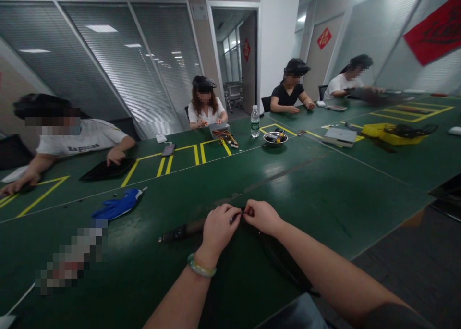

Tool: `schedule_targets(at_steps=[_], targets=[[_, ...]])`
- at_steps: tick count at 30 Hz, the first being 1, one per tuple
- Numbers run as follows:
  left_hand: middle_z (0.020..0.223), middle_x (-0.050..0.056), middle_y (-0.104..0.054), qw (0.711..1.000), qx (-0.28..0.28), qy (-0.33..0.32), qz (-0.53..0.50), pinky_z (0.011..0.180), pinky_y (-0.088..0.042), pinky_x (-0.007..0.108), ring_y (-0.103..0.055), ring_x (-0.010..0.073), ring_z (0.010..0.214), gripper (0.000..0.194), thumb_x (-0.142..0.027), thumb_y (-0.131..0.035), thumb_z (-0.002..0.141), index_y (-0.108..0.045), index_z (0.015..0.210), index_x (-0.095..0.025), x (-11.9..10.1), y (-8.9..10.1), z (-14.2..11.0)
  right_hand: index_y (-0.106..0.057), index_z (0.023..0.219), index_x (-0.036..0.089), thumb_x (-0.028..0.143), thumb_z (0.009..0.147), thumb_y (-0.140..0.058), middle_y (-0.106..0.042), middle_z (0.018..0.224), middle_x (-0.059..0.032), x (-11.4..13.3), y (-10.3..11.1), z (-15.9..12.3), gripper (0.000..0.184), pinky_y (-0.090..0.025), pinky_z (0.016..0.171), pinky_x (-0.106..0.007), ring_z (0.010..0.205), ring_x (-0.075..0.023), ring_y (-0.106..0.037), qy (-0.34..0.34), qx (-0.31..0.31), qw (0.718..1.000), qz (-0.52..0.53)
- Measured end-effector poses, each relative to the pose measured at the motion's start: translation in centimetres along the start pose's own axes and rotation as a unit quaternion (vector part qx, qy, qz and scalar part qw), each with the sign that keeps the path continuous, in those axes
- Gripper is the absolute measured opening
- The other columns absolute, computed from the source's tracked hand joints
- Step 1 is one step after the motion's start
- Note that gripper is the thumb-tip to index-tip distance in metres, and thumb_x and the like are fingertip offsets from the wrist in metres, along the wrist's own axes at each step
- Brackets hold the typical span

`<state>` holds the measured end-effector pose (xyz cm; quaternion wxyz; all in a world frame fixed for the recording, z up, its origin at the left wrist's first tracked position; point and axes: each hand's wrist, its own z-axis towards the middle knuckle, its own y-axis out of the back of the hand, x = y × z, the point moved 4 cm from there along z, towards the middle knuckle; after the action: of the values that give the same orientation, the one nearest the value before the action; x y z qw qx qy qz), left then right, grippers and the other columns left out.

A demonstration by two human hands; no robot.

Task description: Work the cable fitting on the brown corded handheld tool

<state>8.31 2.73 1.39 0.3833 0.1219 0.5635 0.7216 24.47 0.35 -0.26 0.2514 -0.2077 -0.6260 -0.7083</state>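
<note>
1. Left grip [220, 228] and right grip [261, 217] clenched, pinching a small dark part [236, 216] between them; its shape mostly hidden.
2. Black cable [183, 231] just under the grips, long axis slanting from far left to lower right, thick end nearer the left grip.
3. Jade bangle [200, 265] just behind the left grip.
4. Blue glove [118, 204] on the worktop [324, 209], well left of the grips.
5. Nothing readable near the grips.

From here I read a matt black plastic handle [183, 230] at six o'clock, a glossy green bench mat [306, 194], a shiny steel bowl [275, 138] at twelve, and a smooth blue rubber glove [117, 205] at ten.
</note>
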Motion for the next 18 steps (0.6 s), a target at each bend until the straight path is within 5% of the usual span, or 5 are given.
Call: schedule_targets(at_steps=[18], targets=[[0.112, 0.001, -0.062, 1.000, -0.011, -0.016, 0.016, 0.084, -0.045, 0.034, -0.060, 0.0193, 0.101, 0.020, -0.026, -0.057, 0.091, -0.067, 0.108, -0.030, -0.23, 0.09, -0.21, -0.064, 0.081, 0.020, 0.024, 0.078, -0.065, -0.065, 0.071, 0.0037, -0.83, 0.31, 0.45, 0.005, -0.035, 0.055, -0.020, 0.063, -0.0105, -0.057, -0.006, 0.015, 0.999, 0.031]])
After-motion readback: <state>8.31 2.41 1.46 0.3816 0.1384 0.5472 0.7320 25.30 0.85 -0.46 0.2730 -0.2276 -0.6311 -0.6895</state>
